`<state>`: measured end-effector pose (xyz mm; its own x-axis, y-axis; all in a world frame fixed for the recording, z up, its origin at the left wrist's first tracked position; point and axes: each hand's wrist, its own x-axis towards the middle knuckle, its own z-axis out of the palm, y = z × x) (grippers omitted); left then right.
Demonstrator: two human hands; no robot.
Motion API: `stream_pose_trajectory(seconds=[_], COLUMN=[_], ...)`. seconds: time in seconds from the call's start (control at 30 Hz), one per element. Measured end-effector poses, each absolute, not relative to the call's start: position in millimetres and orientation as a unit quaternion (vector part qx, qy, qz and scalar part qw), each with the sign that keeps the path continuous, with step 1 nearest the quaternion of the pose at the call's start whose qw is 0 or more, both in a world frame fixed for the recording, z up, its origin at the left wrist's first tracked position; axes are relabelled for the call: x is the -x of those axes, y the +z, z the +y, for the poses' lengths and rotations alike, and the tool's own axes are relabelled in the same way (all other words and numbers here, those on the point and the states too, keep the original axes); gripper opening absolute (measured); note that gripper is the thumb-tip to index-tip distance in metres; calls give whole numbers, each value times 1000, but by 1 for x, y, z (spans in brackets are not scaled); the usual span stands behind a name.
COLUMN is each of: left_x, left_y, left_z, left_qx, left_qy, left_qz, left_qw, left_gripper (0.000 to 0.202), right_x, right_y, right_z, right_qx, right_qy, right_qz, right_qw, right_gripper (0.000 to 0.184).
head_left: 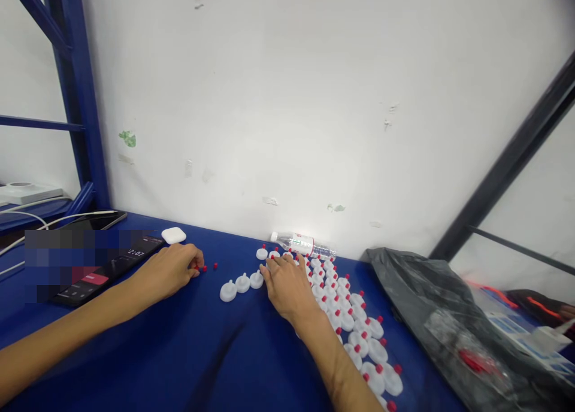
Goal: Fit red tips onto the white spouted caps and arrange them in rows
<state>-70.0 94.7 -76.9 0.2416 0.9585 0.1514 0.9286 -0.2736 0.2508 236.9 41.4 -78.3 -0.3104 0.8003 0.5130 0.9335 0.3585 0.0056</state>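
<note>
Two hands at work over the blue table (251, 358); clock positions are read as seen from above each hand, 12 toward the wall (287, 118).

Left hand (168, 271): we record the fingers curled inward, fingertips low at the tabletop. Red shows at the fingertips, but we cannot tell whether a cap is pinched there. Two loose red caps (204, 269) lie at its 3 o'clock, one just beside the fingers, the other a little farther out.

Right hand (287, 283): palm down, fingers spread, reaching over the near edge of the crowded lids. Its fingertips are partly hidden; we cannot tell whether it grips anything.

Lids: we see three white lids (242, 284) in a slanting row at the right hand's 9 o'clock, white spouts showing, the nearest just beside the thumb. Many red-capped lids (347, 321) crowd from its 11 o'clock, round through 3, to about 4, mostly with spouts tilted up.

Surroundings: we note a clear bottle (300, 244) on its side near the right hand's 12 to 1 o'clock, by the wall. A grey bag (415, 304) lies at 3 o'clock, a clear packet with red contents (480, 359) upon it. At the left hand's 12 o'clock sits a white case (173, 235); at 9, a phone (120, 265) reading 2:07.
</note>
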Motion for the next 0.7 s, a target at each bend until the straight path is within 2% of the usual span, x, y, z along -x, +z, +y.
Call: stream_pose_trajectory(seconds=[0.27,0.47,0.6,0.7], left_x=[66,67,62,53], left_y=[-69,-68,-62,-53], left_z=[88,87,85,80], left_qx=[-792,-790,-779,-786], left_qy=[116,121,177,265], left_qz=[598,599,602,559], left_qw=[51,55,24,-12], left_gripper=[15,15,16,26], right_x=[-233,-232,-231,-228], right_y=[-59,-57,-58,-60], right_z=[37,35,34,34], right_qx=[522,497,469,451], right_qy=[-138,-116,-102,-94], right_qz=[-790,-796,-804,-806], right_qw=[290,326,351,372], right_gripper=[16,23,33,55])
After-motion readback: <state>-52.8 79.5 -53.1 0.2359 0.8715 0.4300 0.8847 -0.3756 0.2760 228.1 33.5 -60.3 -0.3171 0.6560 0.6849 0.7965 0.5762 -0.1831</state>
